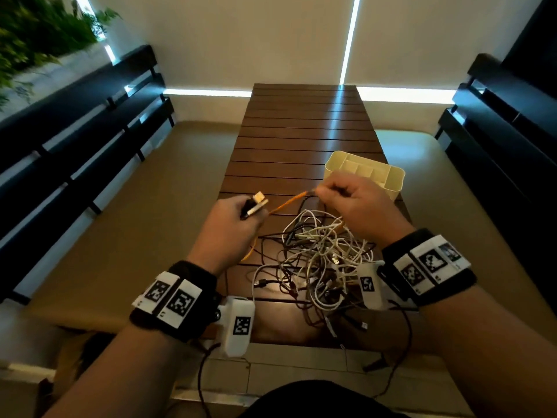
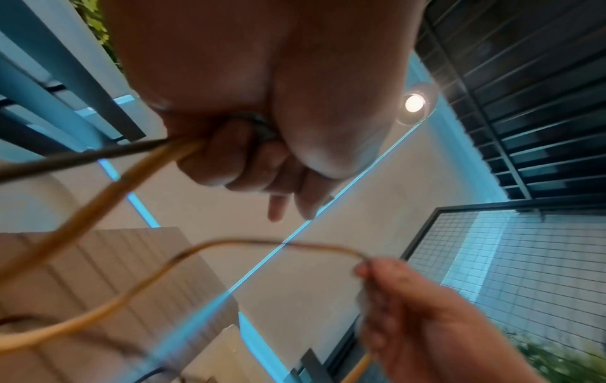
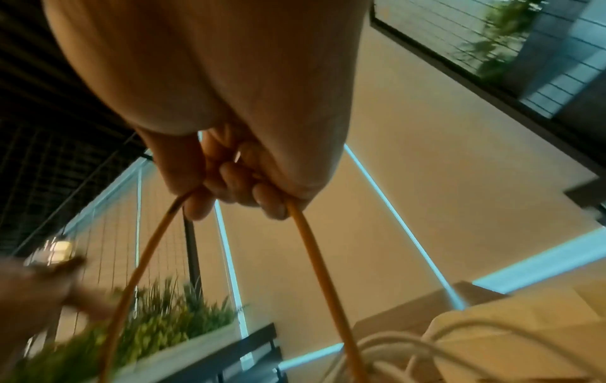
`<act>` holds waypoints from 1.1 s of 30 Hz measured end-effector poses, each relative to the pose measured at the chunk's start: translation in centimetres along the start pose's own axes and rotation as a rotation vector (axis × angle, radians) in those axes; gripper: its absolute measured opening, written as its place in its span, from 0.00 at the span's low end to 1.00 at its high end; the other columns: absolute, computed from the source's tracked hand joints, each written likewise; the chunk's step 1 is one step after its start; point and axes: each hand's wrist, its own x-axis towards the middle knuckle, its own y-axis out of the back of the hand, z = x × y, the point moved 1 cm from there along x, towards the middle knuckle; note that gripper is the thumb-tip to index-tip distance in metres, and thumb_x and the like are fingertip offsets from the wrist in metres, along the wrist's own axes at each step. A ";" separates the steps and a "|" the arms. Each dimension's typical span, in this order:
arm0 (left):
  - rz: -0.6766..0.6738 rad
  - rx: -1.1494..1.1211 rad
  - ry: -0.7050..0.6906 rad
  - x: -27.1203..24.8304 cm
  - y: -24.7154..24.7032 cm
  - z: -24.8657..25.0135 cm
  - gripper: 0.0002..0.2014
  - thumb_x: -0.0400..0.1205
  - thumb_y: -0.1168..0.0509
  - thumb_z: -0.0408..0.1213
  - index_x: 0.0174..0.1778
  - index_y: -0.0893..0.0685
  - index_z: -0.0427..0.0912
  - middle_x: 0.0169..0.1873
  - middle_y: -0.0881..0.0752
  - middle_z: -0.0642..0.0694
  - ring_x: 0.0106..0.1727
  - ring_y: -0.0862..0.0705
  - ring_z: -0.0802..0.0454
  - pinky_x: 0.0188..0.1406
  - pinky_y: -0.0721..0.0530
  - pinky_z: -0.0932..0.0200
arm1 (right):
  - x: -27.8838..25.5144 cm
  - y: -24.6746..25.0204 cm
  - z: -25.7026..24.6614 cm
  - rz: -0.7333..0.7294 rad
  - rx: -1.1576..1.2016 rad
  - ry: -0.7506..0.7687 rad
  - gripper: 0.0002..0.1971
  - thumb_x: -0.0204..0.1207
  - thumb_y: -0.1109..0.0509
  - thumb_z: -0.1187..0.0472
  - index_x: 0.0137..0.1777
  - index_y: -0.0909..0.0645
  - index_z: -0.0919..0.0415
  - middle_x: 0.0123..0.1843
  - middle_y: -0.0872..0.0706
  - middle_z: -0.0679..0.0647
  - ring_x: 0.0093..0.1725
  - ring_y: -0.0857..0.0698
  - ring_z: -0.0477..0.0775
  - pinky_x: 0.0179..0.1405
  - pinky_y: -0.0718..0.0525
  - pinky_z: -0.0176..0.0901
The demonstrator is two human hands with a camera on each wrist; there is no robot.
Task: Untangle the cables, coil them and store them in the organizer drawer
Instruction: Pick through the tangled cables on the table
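An orange cable (image 1: 288, 203) stretches between my two hands above the slatted table (image 1: 301, 131). My left hand (image 1: 241, 217) grips its end together with several plugs (image 1: 259, 203) that stick up from the fist. The orange cable (image 2: 98, 197) leaves that fist beside a dark cable (image 2: 75, 158). My right hand (image 1: 334, 196) pinches the orange cable further along; in the right wrist view the orange cable (image 3: 308, 233) hangs down from the right hand (image 3: 236, 191) in a loop. Below both hands lies a tangled pile of white and black cables (image 1: 319, 260). A cream organizer (image 1: 364, 173) with compartments stands just behind my right hand.
Dark slatted benches (image 1: 90, 140) flank the table on the left and right (image 1: 506, 140). A planter with green plants (image 1: 39, 34) sits at the far left. The far half of the table holds nothing. A black wire (image 1: 401, 366) hangs from my right wristband.
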 end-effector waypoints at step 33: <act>-0.132 0.160 -0.123 1.2 -2.7 3.0 0.12 0.85 0.32 0.46 0.36 0.20 0.51 0.27 0.22 0.55 0.26 0.26 0.63 0.26 0.33 0.66 | -0.1 -2.7 1.3 0.000 -0.001 0.177 0.04 0.81 0.29 0.65 0.48 0.17 0.55 0.42 0.22 0.43 0.42 0.23 0.44 0.39 0.28 0.23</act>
